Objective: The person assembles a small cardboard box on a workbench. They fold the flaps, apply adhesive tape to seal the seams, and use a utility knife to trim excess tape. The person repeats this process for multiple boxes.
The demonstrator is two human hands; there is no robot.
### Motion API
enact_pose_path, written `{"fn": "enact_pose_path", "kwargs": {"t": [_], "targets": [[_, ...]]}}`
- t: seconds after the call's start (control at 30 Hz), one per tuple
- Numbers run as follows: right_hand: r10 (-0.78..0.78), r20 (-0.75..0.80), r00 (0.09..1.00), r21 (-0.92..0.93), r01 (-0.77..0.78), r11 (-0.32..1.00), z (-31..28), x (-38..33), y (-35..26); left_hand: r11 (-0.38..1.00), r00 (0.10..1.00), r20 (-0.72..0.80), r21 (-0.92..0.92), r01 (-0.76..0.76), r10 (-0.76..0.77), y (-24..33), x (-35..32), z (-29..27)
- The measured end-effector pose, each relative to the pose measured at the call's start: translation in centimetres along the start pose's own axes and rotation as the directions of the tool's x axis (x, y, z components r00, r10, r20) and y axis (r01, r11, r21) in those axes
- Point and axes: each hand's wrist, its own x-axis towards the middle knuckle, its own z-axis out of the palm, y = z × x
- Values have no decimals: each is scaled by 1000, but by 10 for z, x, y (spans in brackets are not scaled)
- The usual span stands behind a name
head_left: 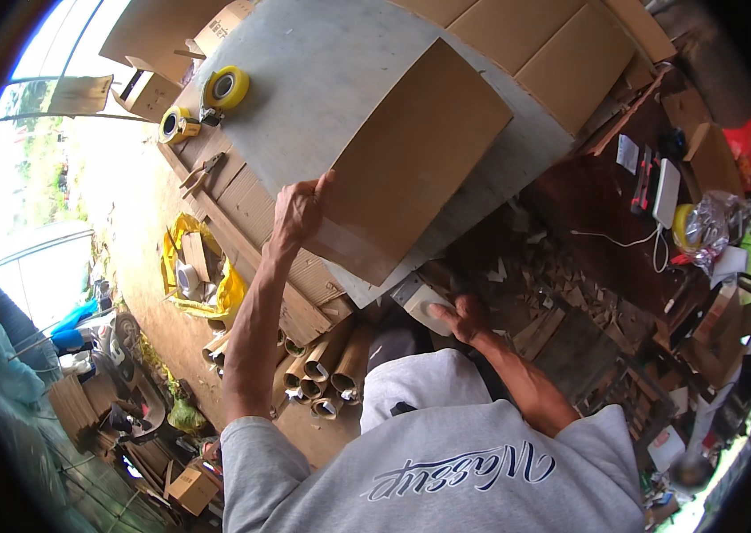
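Observation:
A brown cardboard sheet [420,151] lies at a slant over the grey tabletop [304,71], its near corner jutting past the table's front edge. My left hand [302,211] is closed on the sheet's left edge, thumb on top. Just below that near corner, my right hand [466,320] grips a pale cream, thick block-shaped thing [429,309] with a greyish end toward the sheet; its exact kind is unclear. My right fingers are partly hidden under it.
Two yellow tape rolls [226,87] and pliers [202,175] rest on the far left. A yellow bag [229,289] hangs by the left edge, above cardboard tubes [315,369]. More cardboard [584,67] lies back right. A brown surface on the right holds a white power bank-like block [666,194] with a cable.

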Motion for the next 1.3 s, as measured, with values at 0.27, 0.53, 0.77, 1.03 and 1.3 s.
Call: {"fn": "enact_pose_path", "kwargs": {"t": [0.27,0.53,0.77,1.03,1.3], "targets": [[-275,-132,952,161,294,942,41,62,-52,992,993,96,-99,75,-65,-52,75,-43],[-217,-20,976,36,218,975,61,141,-166,959,982,5,-215,-184,190,-115,125,-4],[-321,-174,931,357,363,860,79,153,-145,955,955,153,-195,-223,254,-68,46,-16],[-151,44,988,196,140,971,58,125,-132,953,953,69,-80,-291,296,-56,22,-26],[1,-33,999,-35,-2,999,49,118,-83,898,899,25,43,-437,437,-54,22,-25]]}}
